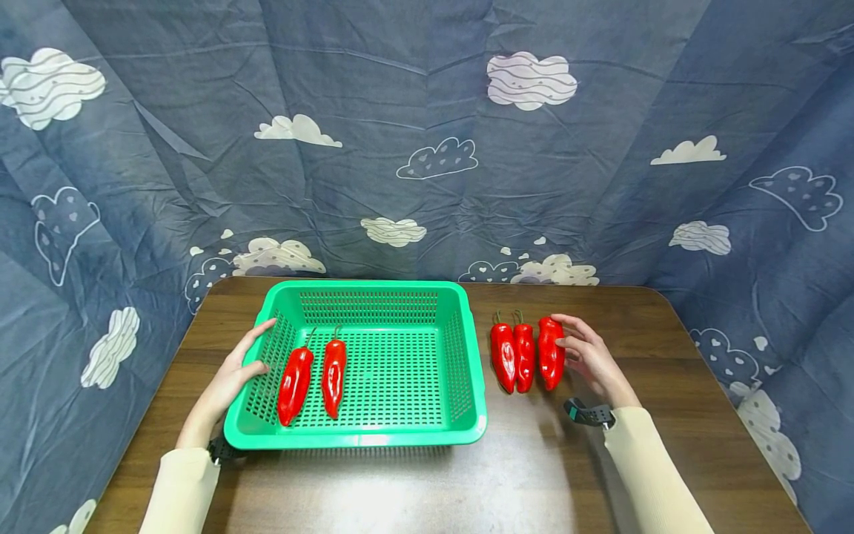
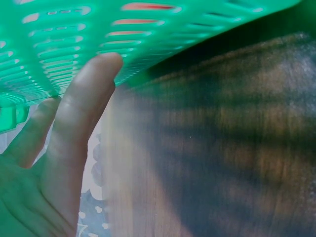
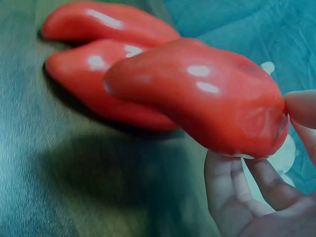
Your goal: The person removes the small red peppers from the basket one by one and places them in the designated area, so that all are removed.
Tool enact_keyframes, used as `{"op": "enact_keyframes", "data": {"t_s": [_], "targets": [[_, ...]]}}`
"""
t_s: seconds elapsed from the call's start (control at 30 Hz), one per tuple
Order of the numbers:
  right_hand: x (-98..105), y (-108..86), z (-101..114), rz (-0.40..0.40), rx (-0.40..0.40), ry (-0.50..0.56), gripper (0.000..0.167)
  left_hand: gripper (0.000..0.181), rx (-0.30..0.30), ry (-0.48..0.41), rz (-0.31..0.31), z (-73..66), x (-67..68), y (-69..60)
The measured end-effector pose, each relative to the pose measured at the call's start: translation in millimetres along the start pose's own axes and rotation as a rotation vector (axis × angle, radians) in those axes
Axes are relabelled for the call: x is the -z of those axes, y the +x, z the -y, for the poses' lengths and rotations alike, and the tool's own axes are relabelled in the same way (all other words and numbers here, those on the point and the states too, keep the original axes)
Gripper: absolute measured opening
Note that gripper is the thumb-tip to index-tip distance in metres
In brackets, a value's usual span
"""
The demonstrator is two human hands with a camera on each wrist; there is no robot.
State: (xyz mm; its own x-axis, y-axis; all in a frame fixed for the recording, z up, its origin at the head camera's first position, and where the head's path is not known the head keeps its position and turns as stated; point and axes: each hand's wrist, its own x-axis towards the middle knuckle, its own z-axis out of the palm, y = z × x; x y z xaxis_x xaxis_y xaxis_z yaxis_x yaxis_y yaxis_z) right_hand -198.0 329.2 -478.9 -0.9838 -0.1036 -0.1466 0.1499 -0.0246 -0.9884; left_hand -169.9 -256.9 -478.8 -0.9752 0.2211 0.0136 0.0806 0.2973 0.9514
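My right hand [image 1: 594, 360] pinches a glossy red pepper [image 1: 550, 352] between thumb and fingers. In the right wrist view that pepper [image 3: 197, 94] hangs just above the table, its stem end at the fingertips. Two more red peppers with green stems, one pepper [image 1: 503, 357] and its neighbour [image 1: 524, 359], lie side by side just left of it. My left hand [image 1: 230, 378] holds the left rim of a green plastic basket [image 1: 360, 440]; in the left wrist view, fingers [image 2: 81, 103] lie along its slotted outer wall. Inside, at the left, lie two red peppers, one [image 1: 295, 386] slightly tilted, another [image 1: 333, 378] beside it.
The basket stands on a brown wooden table [image 1: 534, 475], left of the loose peppers. A dark blue curtain [image 1: 373, 185] with cloud prints hangs behind and at both sides of the table. Each wrist carries a black strap, such as the right strap [image 1: 588, 413].
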Motion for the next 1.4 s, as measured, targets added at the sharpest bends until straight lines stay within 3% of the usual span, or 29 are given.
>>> {"op": "enact_keyframes", "data": {"t_s": [0.2, 0.43, 0.73, 1.13, 1.4], "targets": [[5, 5.2, -9, -0.034, -0.008, -0.127, 0.042, 0.078, 0.001, 0.006, 0.002, -0.7, 0.4, -0.3], [6, 11.3, -17, -0.075, -0.017, -0.192, 0.043, 0.078, 0.001, 0.003, 0.004, -1.3, 0.0, -0.4], [7, 17.3, -19, -0.07, -0.028, -0.294, 0.046, 0.078, 0.009, -0.003, 0.006, -0.2, 0.4, -0.1], [5, 15.2, -16, -0.101, -0.05, -0.333, 0.048, 0.078, 0.025, -0.014, 0.004, -0.5, 1.0, 0.3], [11, 10.3, -7, -0.15, 0.008, -0.359, 0.045, 0.078, 0.017, -0.015, 0.003, -0.9, 0.0, -0.8]]}}
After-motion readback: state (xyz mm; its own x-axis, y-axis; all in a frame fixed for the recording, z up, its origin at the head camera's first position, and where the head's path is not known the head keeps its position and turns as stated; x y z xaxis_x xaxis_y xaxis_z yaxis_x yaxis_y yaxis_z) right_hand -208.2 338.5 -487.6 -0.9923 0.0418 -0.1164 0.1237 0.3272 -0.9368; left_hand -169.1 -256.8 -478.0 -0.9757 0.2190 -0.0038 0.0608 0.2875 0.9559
